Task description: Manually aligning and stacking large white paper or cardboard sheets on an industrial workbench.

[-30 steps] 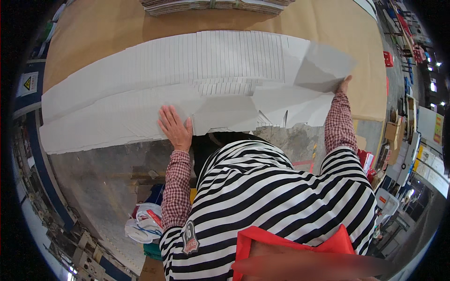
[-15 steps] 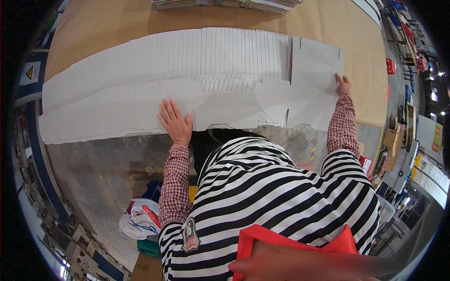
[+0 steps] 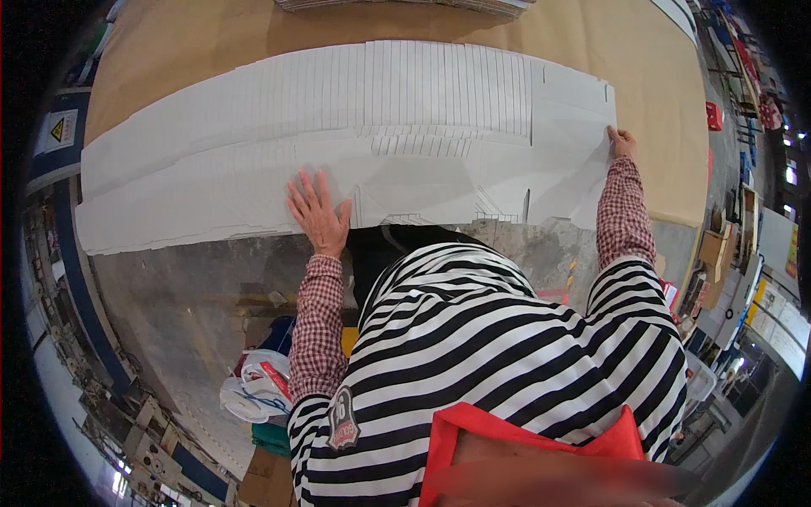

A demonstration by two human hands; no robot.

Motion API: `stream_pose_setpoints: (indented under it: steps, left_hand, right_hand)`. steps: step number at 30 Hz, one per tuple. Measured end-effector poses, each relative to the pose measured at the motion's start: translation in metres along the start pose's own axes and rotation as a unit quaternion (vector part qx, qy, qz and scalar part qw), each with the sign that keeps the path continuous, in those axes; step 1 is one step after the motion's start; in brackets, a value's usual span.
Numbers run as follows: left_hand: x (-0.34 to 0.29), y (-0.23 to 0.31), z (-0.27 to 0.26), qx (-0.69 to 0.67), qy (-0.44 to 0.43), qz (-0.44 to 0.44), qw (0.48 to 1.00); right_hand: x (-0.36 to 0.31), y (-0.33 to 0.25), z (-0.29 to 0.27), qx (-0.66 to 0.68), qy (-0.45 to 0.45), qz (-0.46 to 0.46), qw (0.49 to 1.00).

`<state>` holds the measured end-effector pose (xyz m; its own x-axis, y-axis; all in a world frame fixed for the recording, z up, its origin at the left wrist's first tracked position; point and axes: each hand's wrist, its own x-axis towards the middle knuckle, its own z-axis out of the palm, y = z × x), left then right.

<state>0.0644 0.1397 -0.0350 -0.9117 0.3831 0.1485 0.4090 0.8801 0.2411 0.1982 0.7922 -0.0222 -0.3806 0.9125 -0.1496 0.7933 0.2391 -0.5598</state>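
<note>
A long row of overlapping white die-cut cardboard sheets (image 3: 253, 173) spreads across the table, fanned out so that their edges show as many narrow strips. My left hand (image 3: 319, 215) lies flat with fingers spread on the near part of the row, left of the middle. At the right end, the top cardboard sheet (image 3: 570, 114) shows its whole face, with small slots at its far corners. My right hand (image 3: 623, 142) pinches the right edge of that sheet between thumb and fingers. Some fingertips are hidden at the edge.
Brown paper or board covers the table (image 3: 663, 160). A stack of flat cardboard (image 3: 405, 5) stands at the far edge. On the floor at lower left are a white bag (image 3: 249, 393) and a brown carton (image 3: 269, 480). A red object (image 3: 714, 117) lies beyond the table's right edge.
My right hand has shifted slightly and now pinches the sheet's edge. The dark gap along that sheet's left edge has narrowed. My left hand remains spread on the row.
</note>
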Motion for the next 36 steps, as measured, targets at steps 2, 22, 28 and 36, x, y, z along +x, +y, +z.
stream_pose_setpoints:
  steps: [2,22,28,36]
  left_hand:
    - [0.005,0.005,0.001,-0.015,0.007,0.008,1.000]
    - [0.005,-0.001,-0.012,-0.065,0.002,-0.008,0.998]
    - [0.049,0.019,-0.025,-0.148,0.070,0.028,0.986]
    - [0.216,0.162,0.022,-0.341,-0.124,0.396,0.843]
  right_hand:
    - [0.012,0.017,-0.007,0.059,0.009,0.009,0.998]
    - [-0.002,0.024,0.017,-0.086,0.140,-0.119,0.979]
    - [-0.160,0.019,0.001,-0.047,0.249,-0.194,0.948]
    - [-0.388,0.028,0.100,0.597,0.129,0.414,0.674]
